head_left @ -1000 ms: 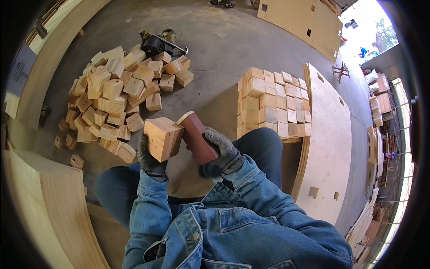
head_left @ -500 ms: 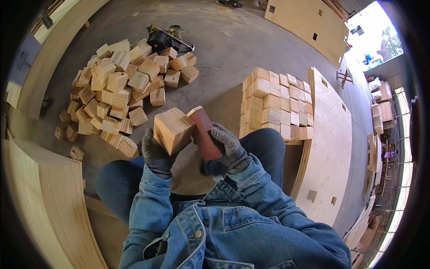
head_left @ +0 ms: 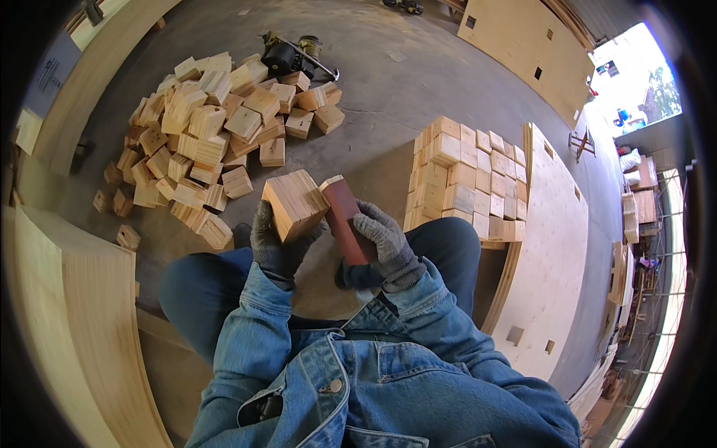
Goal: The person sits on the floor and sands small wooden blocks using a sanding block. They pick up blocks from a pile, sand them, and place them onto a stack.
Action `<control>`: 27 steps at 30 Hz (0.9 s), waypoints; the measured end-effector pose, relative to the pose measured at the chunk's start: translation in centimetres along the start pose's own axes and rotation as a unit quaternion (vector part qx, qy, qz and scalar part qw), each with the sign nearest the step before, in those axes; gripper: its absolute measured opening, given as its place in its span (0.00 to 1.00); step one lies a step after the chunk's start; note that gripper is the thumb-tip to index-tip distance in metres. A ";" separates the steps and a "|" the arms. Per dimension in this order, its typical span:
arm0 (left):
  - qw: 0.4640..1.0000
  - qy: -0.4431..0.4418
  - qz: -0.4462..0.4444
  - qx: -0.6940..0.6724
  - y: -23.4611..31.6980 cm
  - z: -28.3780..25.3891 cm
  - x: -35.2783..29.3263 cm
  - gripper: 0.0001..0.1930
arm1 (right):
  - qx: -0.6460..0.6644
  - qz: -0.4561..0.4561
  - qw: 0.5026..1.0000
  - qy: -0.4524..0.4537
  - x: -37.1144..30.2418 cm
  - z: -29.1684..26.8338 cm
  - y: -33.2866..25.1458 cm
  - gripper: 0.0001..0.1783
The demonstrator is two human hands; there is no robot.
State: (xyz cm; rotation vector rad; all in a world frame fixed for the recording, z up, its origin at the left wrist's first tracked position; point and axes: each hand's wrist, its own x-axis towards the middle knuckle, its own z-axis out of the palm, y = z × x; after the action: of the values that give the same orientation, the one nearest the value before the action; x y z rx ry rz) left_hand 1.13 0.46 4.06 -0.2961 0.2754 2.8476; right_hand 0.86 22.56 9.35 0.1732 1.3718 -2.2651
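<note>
A pale wooden block (head_left: 295,205) with layered grain rests in my left hand (head_left: 278,246), whose gloved fingers wrap its lower side. My right hand (head_left: 382,243), in a grey glove too, grips a sanding block (head_left: 347,224) faced with reddish-brown sandpaper. Its upper end leans against or very near the wooden block's right edge; I cannot tell whether they touch. Both are held above the floor between my bent knees.
A loose heap of wooden blocks (head_left: 202,127) lies ahead on the left, with a dark tool bag and hammer (head_left: 287,56) behind it. Neatly stacked blocks (head_left: 463,175) stand at right beside large plywood sheets (head_left: 553,246). A thick plywood stack (head_left: 82,299) rises at near left.
The view has shifted a little, so the surroundings sit slightly lower and farther right. Both hands keep their holds, with the wooden block and sanding block at nearly the same angle.
</note>
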 end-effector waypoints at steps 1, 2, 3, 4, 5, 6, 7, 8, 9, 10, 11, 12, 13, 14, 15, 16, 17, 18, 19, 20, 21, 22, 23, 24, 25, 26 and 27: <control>1.000 0.003 0.000 0.007 -0.1 0.3 -0.1 0.40 | -0.007 -0.003 1.000 0.009 0.0 0.1 0.0 0.30; 1.000 0.006 -0.001 0.014 -0.2 0.8 -0.2 0.40 | -0.013 -0.007 1.000 0.018 -0.1 0.3 0.0 0.30; 1.000 0.009 -0.001 0.021 -0.2 0.9 -0.3 0.40 | -0.019 -0.011 0.999 0.027 -0.2 0.4 -0.1 0.29; 0.999 0.023 0.003 0.028 -0.2 0.8 -0.3 0.40 | -0.026 -0.010 0.999 0.029 0.0 0.2 0.1 0.29; 0.999 0.037 0.008 0.036 -0.3 0.4 -0.2 0.40 | -0.032 -0.009 0.999 0.030 0.2 -0.2 0.3 0.29; 0.998 0.051 0.012 0.044 -0.4 0.0 -0.1 0.40 | -0.039 -0.009 0.999 0.032 0.3 -0.4 0.5 0.29; 0.996 0.071 0.016 0.053 -0.4 -0.5 0.1 0.40 | -0.062 -0.014 0.997 0.045 0.3 -0.2 0.5 0.29; 0.994 0.090 0.020 0.062 -0.5 -0.9 0.2 0.40 | -0.085 -0.020 0.994 0.058 0.3 0.1 0.4 0.29; 0.992 0.106 0.024 0.064 -0.4 -1.3 0.3 0.40 | -0.109 -0.026 0.991 0.070 0.2 0.3 0.3 0.30; 0.990 0.121 0.026 0.067 -0.4 -1.3 0.3 0.40 | -0.110 -0.034 0.989 0.094 0.1 0.6 0.3 0.29; 0.989 0.133 0.028 0.063 -0.5 -1.3 0.4 0.39 | -0.112 -0.042 0.986 0.119 0.0 0.9 0.3 0.29; 0.987 0.144 0.030 0.059 -0.5 -1.3 0.4 0.39 | -0.114 -0.050 0.982 0.143 0.0 1.1 0.4 0.29; 0.986 0.157 0.032 0.049 -0.4 -1.6 0.5 0.38 | -0.131 -0.058 0.979 0.143 0.0 1.2 0.5 0.29; 0.984 0.170 0.034 0.040 -0.4 -1.8 0.6 0.37 | -0.147 -0.066 0.976 0.143 0.0 1.3 0.5 0.28; 0.982 0.183 0.036 0.030 -0.4 -2.1 0.7 0.36 | -0.164 -0.075 0.973 0.143 0.0 1.4 0.5 0.28; 0.979 0.199 0.035 0.035 -0.4 -2.1 0.8 0.35 | -0.188 -0.082 0.969 0.135 -0.1 1.5 0.6 0.29; 0.975 0.214 0.035 0.040 -0.4 -2.2 0.9 0.34 | -0.211 -0.089 0.965 0.127 -0.2 1.8 0.8 0.29; 0.972 0.230 0.034 0.046 -0.5 -2.3 0.9 0.34 | -0.234 -0.096 0.960 0.119 -0.3 2.0 0.9 0.29; 0.969 0.236 0.031 0.062 -0.5 -1.9 0.8 0.33 | -0.256 -0.106 0.954 0.118 0.0 1.6 1.4 0.30; 0.966 0.243 0.029 0.078 -0.6 -1.6 0.6 0.33 | -0.280 -0.108 0.947 0.116 0.0 1.3 1.7 0.30; 0.963 0.250 0.026 0.095 -0.8 -1.3 0.5 0.32 | -0.305 -0.109 0.939 0.114 0.1 1.0 1.9 0.31; 0.962 0.248 0.024 0.110 -0.8 -1.1 0.3 0.32 | -0.328 -0.110 0.932 0.111 0.1 1.1 1.9 0.31; 0.961 0.245 0.021 0.125 -0.9 -0.8 0.2 0.32 | -0.332 -0.104 0.931 0.109 0.1 1.2 1.8 0.30; 0.960 0.242 0.017 0.140 -0.9 -0.7 0.1 0.32 | -0.336 -0.097 0.931 0.108 0.2 1.4 1.5 0.30; 0.961 0.243 0.022 0.128 -1.1 -0.6 0.2 0.32 | -0.340 -0.091 0.930 0.109 0.2 1.5 1.1 0.29; 0.962 0.233 0.021 0.138 -1.1 -0.5 0.1 0.32 | -0.377 -0.101 0.915 0.106 0.6 1.2 1.0 0.28; 0.963 0.223 0.020 0.147 -1.0 -0.4 0.0 0.31 | -0.413 -0.111 0.898 0.103 1.3 0.8 0.9 0.28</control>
State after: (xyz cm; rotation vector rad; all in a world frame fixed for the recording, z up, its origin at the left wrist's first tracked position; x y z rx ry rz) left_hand 1.50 1.29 3.53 -0.8741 0.7896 2.6922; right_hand 0.27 21.09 8.61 -0.0395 2.4384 -1.6468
